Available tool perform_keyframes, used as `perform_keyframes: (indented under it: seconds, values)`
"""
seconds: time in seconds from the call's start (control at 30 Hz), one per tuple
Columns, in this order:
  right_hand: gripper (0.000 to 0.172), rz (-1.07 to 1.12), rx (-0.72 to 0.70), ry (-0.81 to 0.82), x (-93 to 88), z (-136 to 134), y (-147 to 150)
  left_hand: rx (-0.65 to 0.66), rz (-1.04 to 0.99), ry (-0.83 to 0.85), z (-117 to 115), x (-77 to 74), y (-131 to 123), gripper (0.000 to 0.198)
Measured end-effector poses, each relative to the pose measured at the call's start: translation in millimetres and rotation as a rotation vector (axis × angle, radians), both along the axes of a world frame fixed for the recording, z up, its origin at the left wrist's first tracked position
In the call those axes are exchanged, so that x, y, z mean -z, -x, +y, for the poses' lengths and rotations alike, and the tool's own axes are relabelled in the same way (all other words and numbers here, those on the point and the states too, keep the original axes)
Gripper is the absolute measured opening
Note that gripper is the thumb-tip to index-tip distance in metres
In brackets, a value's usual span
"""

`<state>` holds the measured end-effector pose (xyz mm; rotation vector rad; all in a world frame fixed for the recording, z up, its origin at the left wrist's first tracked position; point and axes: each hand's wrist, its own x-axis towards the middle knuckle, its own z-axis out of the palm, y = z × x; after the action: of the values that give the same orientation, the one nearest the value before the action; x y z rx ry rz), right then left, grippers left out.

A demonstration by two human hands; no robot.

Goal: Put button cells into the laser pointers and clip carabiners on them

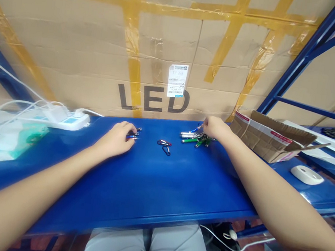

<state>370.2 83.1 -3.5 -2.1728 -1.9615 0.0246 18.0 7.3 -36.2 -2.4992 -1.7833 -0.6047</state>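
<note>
My left hand [119,138] rests on the blue table, its fingers curled around small blue and silver metal pieces [132,136], whose kind I cannot make out. Closed fingers of my right hand [215,127] pinch a slim blue tube [197,128] above a small pile. That pile holds silver tubes [188,135] and green tubes [190,140], partly hidden by the hand. Between my hands lie a dark red carabiner [164,143] and a black carabiner [166,151], apart from both hands.
An opened cardboard box [263,136] stands right of the pile, with a white computer mouse [307,175] nearby. At left are a white power strip [68,119] with cables and a green-and-clear plastic bag [11,140]. A large taped carton [97,53] walls off the back.
</note>
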Motion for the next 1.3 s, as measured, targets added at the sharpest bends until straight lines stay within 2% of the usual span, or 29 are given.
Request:
perform_keyframes:
  seconds: [0.1,0.2,0.37,0.47,0.57,0.7,0.77,0.87,0.97,1.17,1.3]
  values:
    - [0.029,0.026,0.002,-0.106,-1.8,3,-2,0.001,-0.002,0.007,0,-0.8,2,0.024]
    - [0.030,0.043,0.007,-0.152,-1.4,6,-4,-0.007,0.007,-0.009,0,-1.1,4,0.022]
    - [0.020,0.041,0.009,-0.057,5.9,11,-9,-0.024,0.023,-0.037,-2,-2.0,4,0.022]
    - [0.020,0.032,-0.024,-0.005,7.3,10,-9,-0.024,0.029,-0.031,-4,-3.9,3,0.025]
    - [0.025,0.039,-0.136,-0.046,4.4,4,-5,-0.032,0.032,-0.019,-5,-5.5,2,0.025]
    - [0.024,0.094,-0.500,0.040,5.5,-3,4,-0.023,0.033,-0.005,-6,-5.4,2,0.025]
    - [0.018,0.104,-0.591,0.078,9.8,-2,6,-0.019,0.035,0.003,-5,-4.9,2,0.025]
    - [0.010,0.105,-0.527,0.007,14.5,3,6,-0.020,0.035,0.006,-4,-4.4,3,0.025]
    - [0.011,0.131,-0.476,-0.074,13.2,5,4,-0.011,0.027,-0.001,-3,-4.0,4,0.025]
    - [0.011,0.097,-0.623,-0.036,15.5,1,9,0.000,0.026,0.001,-3,-3.2,4,0.025]
    - [0.006,0.076,-0.613,-0.024,21.7,0,14,-0.003,0.028,0.002,-3,-3.5,4,0.024]
